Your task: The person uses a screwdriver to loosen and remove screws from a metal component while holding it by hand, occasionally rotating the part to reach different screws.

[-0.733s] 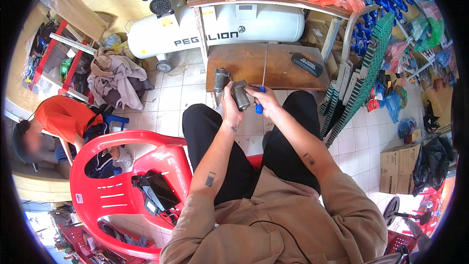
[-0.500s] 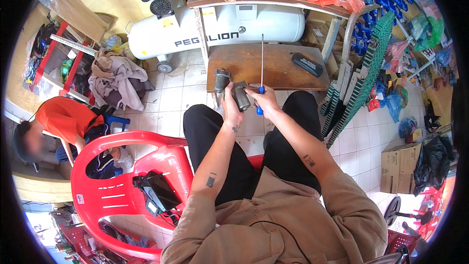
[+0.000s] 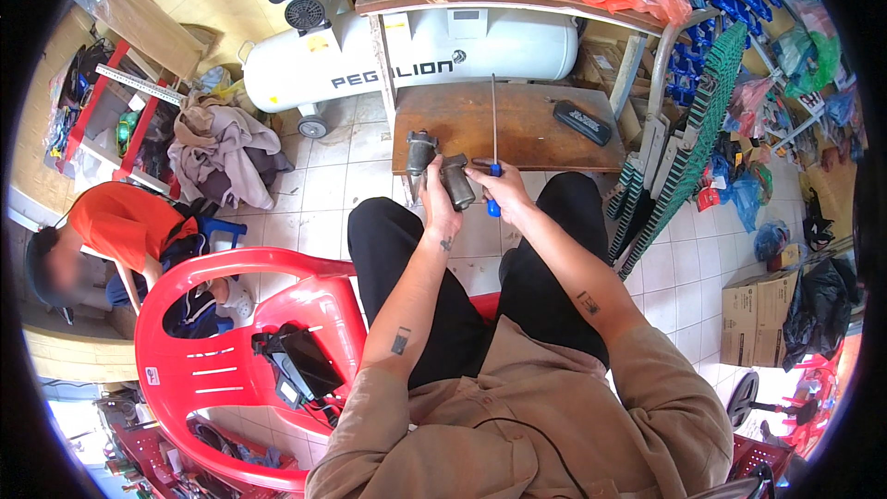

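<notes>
My left hand (image 3: pixel 440 208) is wrapped round a worn grey metal fitting (image 3: pixel 456 183) with a cylindrical body, held above the gap between my knees. A second dark grey cylindrical metal piece (image 3: pixel 422 152) shows just left of those fingers, against the bench edge; whether the two are joined cannot be made out. In my right hand (image 3: pixel 506 190) is a screwdriver (image 3: pixel 495 169) with a blue handle, its long thin shaft pointing away from me over the bench. The right fingertips are close against the fitting's right side; exact contact is hidden.
Ahead is a low wooden bench (image 3: pixel 517 120) bearing a black case (image 3: pixel 581 123). Behind it lies a white air compressor tank (image 3: pixel 517 46). A red plastic chair (image 3: pixel 309 314) holds a black device (image 3: pixel 309 360). Folded green-mesh frames (image 3: pixel 679 152) lean right. A person in orange (image 3: pixel 134 226) bends at left.
The screwdriver's shaft tip has shifted slightly left and nearer to me. Both hands keep nearly the same place and hold.
</notes>
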Demonstrator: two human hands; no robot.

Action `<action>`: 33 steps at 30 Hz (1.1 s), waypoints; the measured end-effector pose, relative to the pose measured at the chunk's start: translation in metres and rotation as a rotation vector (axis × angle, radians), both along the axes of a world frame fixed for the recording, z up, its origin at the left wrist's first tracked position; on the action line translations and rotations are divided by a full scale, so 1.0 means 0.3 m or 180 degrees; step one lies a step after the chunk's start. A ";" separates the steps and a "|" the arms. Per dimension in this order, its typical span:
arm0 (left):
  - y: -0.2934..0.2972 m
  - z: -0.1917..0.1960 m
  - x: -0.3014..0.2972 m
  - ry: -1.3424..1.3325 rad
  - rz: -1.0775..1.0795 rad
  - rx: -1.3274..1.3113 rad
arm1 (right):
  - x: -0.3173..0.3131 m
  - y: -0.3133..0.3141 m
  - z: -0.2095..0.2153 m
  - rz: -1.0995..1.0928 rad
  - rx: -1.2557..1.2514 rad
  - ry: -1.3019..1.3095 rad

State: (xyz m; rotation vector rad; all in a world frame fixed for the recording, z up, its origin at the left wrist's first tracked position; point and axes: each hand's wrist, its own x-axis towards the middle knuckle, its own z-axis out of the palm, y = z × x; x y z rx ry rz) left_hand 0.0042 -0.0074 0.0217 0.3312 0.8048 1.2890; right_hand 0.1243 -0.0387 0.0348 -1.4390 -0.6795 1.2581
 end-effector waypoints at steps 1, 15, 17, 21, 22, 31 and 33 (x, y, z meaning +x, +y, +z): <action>0.000 0.000 0.002 0.0009 0.0012 -0.0001 | 0.001 0.003 -0.012 -0.0022 0.0018 0.0033; -0.002 -0.001 0.011 0.0105 0.0042 -0.0037 | 0.005 0.015 -0.059 -0.0144 0.0071 0.0068; -0.005 0.009 0.013 0.0089 0.0012 -0.0003 | 0.019 0.016 -0.061 -0.0078 0.0064 0.0150; -0.002 -0.006 -0.001 0.0079 -0.0042 -0.0001 | 0.007 0.007 -0.013 0.0072 -0.0098 0.0167; -0.001 -0.007 0.000 0.0073 -0.0043 -0.0009 | 0.005 0.008 -0.019 0.0036 -0.0080 0.0099; 0.032 -0.046 -0.011 -0.0184 -0.0281 -0.0070 | 0.024 0.004 -0.010 0.0078 0.0105 -0.0263; 0.049 -0.076 -0.035 -0.0323 -0.0592 -0.0079 | 0.042 -0.026 0.034 -0.0054 0.0304 -0.0709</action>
